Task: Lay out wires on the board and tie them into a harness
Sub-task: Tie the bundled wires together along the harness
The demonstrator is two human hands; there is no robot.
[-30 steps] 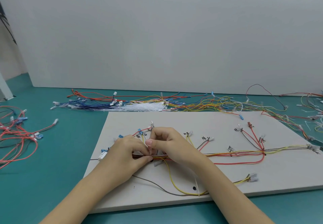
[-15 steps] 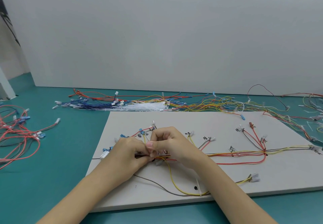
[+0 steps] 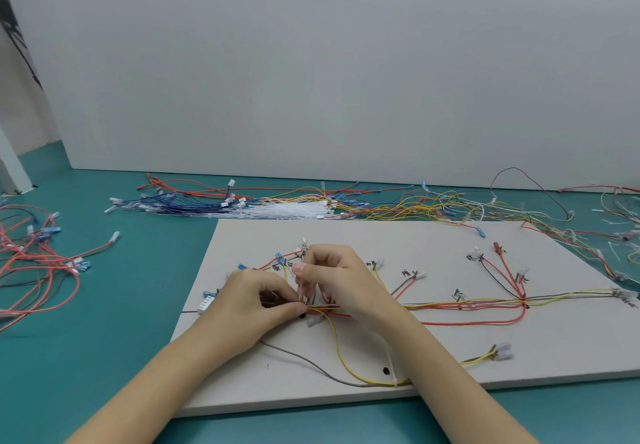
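Observation:
A pale grey board (image 3: 415,357) lies on the teal table, with red, yellow, grey and black wires (image 3: 467,303) laid across it as one bundle with branches to labelled spots. My left hand (image 3: 256,301) pinches the bundle at the board's left part. My right hand (image 3: 336,277) sits right beside it, thumb and fingers pinching the tail of a thin white cable tie (image 3: 300,287) that stands up from the bundle. A yellow wire (image 3: 343,360) loops down below my hands. A white connector (image 3: 204,304) peeks out left of my left hand.
Loose wires in blue, red and yellow (image 3: 381,204) and a sheaf of white cable ties (image 3: 287,209) lie behind the board. A tangle of red wires (image 3: 38,263) lies at the far left. More wires (image 3: 616,242) spread at the right. A grey wall stands behind.
My right hand has drawn the cable tie's tail a little upward from the bundle. My left hand keeps its pinch in the same place.

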